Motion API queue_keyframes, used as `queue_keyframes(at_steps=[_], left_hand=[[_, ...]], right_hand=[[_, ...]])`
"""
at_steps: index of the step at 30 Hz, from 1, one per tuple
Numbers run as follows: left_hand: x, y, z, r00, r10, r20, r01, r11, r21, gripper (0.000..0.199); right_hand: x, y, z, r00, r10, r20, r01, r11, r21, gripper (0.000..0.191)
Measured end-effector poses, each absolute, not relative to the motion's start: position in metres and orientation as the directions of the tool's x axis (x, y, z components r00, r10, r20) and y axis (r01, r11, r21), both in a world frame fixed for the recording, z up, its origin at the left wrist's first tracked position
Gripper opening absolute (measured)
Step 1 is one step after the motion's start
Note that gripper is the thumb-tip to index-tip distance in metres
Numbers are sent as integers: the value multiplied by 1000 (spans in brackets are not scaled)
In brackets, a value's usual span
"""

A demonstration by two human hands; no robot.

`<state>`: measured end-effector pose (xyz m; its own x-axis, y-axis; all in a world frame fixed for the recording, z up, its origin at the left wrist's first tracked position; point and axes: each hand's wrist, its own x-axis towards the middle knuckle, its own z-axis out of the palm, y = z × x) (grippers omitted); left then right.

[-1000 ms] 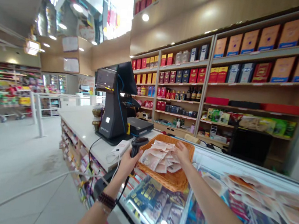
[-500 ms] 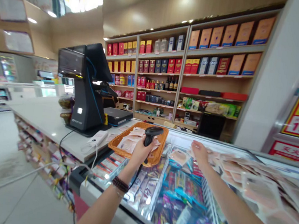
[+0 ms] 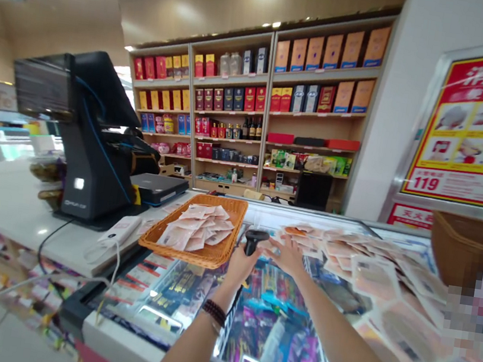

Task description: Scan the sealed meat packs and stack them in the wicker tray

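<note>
My left hand [image 3: 242,268], a beaded bracelet at its wrist, is wrapped round the handle of a black barcode scanner [image 3: 255,240]. The scanner sits over the glass freezer top, just right of an orange wicker basket [image 3: 150,240], which holds a heap of flat, pale packets [image 3: 201,226]. Close beside the scanner is my right hand [image 3: 288,258], its fingers apart and pointing left. Behind and to the right of this hand, many more flat packets [image 3: 349,247] lie spread over the glass. Whether its fingertips touch a packet, I cannot tell.
On the left counter stands a black checkout terminal [image 3: 91,166], with a white cable [image 3: 115,265] running past it. Wrapped ice pops [image 3: 266,328] show under the freezer glass [image 3: 185,323]. A brown basket [image 3: 452,246] is at the right. Shelves of boxes [image 3: 313,53] line the back.
The view has turned right. My left hand has brought the scanner from over the wicker basket to its right side. My right hand has come close to the scanner.
</note>
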<state>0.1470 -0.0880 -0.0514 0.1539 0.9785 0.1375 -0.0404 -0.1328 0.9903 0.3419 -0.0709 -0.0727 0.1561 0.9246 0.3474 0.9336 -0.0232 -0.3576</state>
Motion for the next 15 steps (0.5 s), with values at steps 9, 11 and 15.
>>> queue_keyframes(at_steps=[9,11,15], left_hand=[[138,-94,-57,184,977,105,-19,-103,994,46],[139,-96,-57,174,980,97,-14,-97,995,45],[140,-99,-56,157,981,114,-1,-116,993,43]], right_hand=[[372,-78,-79,73,919,388,825,162,-541,18],[371,-81,-82,128,911,392,803,137,-580,26],[370,-83,-84,201,902,381,750,108,-653,56]])
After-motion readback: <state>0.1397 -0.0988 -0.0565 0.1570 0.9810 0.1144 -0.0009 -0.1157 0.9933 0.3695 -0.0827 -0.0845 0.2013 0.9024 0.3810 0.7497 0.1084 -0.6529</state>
